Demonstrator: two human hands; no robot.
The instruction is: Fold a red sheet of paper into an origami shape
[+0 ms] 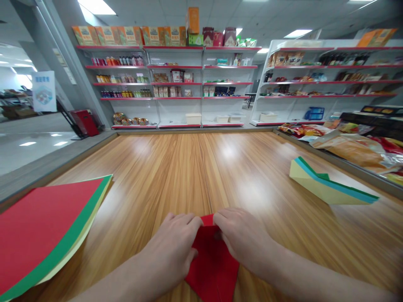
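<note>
Between my hands is a piece of red folded paper, low in the middle of the view above the wooden table. My left hand grips its upper left edge, fingers curled over the top and thumb bent below. On the upper right edge, my right hand pinches the paper with its fingers curled. A short strip of red shows behind the top edge between both hands. The fingertips at the back of the paper are hidden.
A stack of red, green and cream paper sheets lies at the left. On the right rests a folded paper boat in yellow, blue and green. Packaged snacks line the right edge. Stocked shelves stand beyond the table.
</note>
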